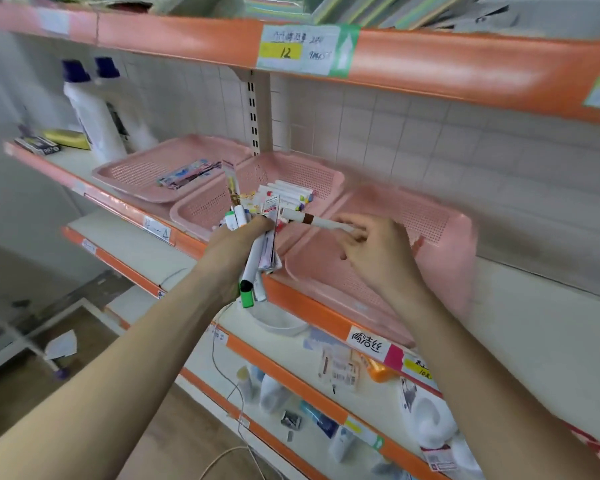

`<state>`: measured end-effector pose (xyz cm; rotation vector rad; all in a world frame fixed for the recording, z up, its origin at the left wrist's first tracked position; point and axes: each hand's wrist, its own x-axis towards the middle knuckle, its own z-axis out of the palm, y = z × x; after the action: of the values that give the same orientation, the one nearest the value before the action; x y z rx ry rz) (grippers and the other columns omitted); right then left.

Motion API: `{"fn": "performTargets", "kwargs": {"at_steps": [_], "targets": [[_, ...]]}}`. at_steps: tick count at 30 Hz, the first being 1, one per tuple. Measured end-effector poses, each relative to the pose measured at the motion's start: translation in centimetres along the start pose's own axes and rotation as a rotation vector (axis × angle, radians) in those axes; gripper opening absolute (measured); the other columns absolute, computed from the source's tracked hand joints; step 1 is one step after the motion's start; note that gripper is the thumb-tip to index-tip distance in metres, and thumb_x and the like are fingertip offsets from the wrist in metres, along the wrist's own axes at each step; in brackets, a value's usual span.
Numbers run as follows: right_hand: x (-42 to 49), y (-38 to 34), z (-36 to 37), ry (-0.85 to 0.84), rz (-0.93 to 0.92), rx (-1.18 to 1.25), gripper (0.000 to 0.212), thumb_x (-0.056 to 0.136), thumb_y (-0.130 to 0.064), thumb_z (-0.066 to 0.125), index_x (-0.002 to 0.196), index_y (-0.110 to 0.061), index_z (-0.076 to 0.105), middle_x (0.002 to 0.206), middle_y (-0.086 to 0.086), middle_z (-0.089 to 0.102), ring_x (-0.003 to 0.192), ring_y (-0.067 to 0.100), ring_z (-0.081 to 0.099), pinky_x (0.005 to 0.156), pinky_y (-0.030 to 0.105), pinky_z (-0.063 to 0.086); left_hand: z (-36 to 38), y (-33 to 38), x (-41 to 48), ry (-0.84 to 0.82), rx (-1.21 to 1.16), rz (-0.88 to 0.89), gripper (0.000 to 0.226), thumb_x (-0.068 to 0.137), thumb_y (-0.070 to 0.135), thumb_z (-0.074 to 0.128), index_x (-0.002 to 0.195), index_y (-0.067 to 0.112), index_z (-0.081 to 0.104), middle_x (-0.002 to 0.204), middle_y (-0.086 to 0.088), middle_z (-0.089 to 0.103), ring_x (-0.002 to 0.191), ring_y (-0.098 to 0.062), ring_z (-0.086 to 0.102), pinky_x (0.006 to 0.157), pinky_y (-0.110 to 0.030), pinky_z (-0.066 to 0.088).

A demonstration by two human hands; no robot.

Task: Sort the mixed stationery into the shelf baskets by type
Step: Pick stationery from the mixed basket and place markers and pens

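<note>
One white marker with a brown band is pinched between the fingertips of the right hand. It lies nearly level, its far end just beside the bundle of pens and markers that the left hand grips in a closed fist. A green-capped marker sticks out below that fist. Just beyond the pinch I see the middle pink basket, with a row of white markers lying in it. Under and right of the pinch sits the right basket. Farther left of the fist, the left basket holds flat packets. Two white bottles stand well left of both grips.
</note>
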<state>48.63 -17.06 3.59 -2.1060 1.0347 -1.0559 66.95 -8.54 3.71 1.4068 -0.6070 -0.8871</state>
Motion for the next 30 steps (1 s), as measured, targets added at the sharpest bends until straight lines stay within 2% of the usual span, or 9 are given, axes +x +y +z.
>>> {"fn": "performTargets", "kwargs": {"at_steps": [3,6,8,10,12,19,23,26,30], "targets": [[1.9,-0.4,2.1,0.013,-0.042,-0.055,0.022,0.086,-0.019,0.074,0.107,-0.022,0.077,0.05,-0.035,0.051,0.056,-0.014,0.054,0.053,0.003,0.035,-2.1,0.5,2.1,-0.005,-0.03,0.007,0.038,0.092,0.02,0.064,0.061,0.009,0.046,0.044,-0.004,0.044,0.038,-0.017,0.043,0.051,-0.025,0.039],[3.8,-0.9,4.6,0.005,-0.014,-0.108,0.024,0.084,-0.025,0.076,0.108,-0.029,0.076,0.067,-0.027,0.063,0.068,-0.005,0.061,0.064,0.008,0.04,-4.4,0.9,4.6,-0.017,-0.044,0.004,0.038,0.092,0.021,0.065,0.061,0.01,0.046,0.047,-0.005,0.043,0.041,-0.018,0.041,0.061,-0.035,0.037],[5.1,-0.9,6.6,0.013,-0.019,-0.167,0.025,0.084,-0.028,0.077,0.108,-0.03,0.076,0.084,-0.018,0.063,0.076,0.001,0.06,0.066,0.01,0.039,-6.1,1.2,6.8,-0.011,-0.055,0.001,0.036,0.092,0.021,0.067,0.063,0.011,0.048,0.05,-0.005,0.044,0.04,-0.017,0.041,0.057,-0.031,0.038],[6.3,-0.8,8.7,0.033,-0.003,-0.22,0.025,0.083,-0.031,0.078,0.108,-0.032,0.075,0.083,-0.019,0.051,0.074,-0.003,0.052,0.063,0.009,0.033,-7.8,1.6,9.2,-0.016,-0.049,-0.007,0.037,0.092,0.022,0.067,0.062,0.013,0.048,0.049,-0.003,0.045,0.037,-0.014,0.041,0.047,-0.022,0.037],[7.6,-1.0,10.9,0.037,0.028,-0.266,0.024,0.082,-0.033,0.078,0.106,-0.032,0.076,0.085,-0.016,0.048,0.076,0.0,0.051,0.065,0.019,0.037,-9.6,2.0,11.7,-0.044,-0.023,0.003,0.038,0.093,0.022,0.066,0.062,0.011,0.045,0.046,-0.002,0.044,0.035,-0.012,0.041,0.04,-0.017,0.034],[10.6,-2.7,18.0,-0.178,0.318,-0.575,0.024,0.083,-0.039,0.075,0.107,-0.036,0.075,0.111,-0.004,0.066,0.101,0.018,0.062,0.076,0.027,0.045,-15.5,3.1,19.1,-0.211,0.013,-0.034,0.039,0.094,0.02,0.064,0.061,0.01,0.046,0.045,-0.002,0.049,0.035,-0.012,0.047,0.04,-0.016,0.037],[11.7,-3.9,21.7,-0.394,0.493,-0.695,0.024,0.078,-0.043,0.078,0.102,-0.04,0.074,0.095,-0.01,0.063,0.092,0.014,0.061,0.07,0.024,0.044,-17.4,3.3,21.8,-0.288,0.027,-0.071,0.036,0.09,0.02,0.069,0.06,0.011,0.053,0.045,-0.003,0.053,0.037,-0.014,0.051,0.04,-0.018,0.042],[12.6,-4.2,22.9,-0.443,0.501,-0.735,0.016,0.076,-0.039,0.078,0.091,-0.035,0.075,0.093,-0.008,0.063,0.09,0.018,0.063,0.079,0.03,0.054,-18.3,3.4,23.4,-0.34,0.044,-0.091,0.031,0.087,0.024,0.074,0.061,0.015,0.06,0.056,-0.007,0.058,0.049,-0.022,0.055,0.051,-0.029,0.049],[13.0,-4.1,23.7,-0.472,0.555,-0.857,0.017,0.078,-0.042,0.075,0.076,-0.028,0.066,0.088,-0.004,0.065,0.079,0.018,0.06,0.066,0.027,0.047,-18.5,3.4,24.4,-0.419,0.062,-0.103,0.03,0.086,0.029,0.076,0.064,0.013,0.063,0.061,-0.012,0.057,0.051,-0.025,0.054,0.057,-0.034,0.049]]}}
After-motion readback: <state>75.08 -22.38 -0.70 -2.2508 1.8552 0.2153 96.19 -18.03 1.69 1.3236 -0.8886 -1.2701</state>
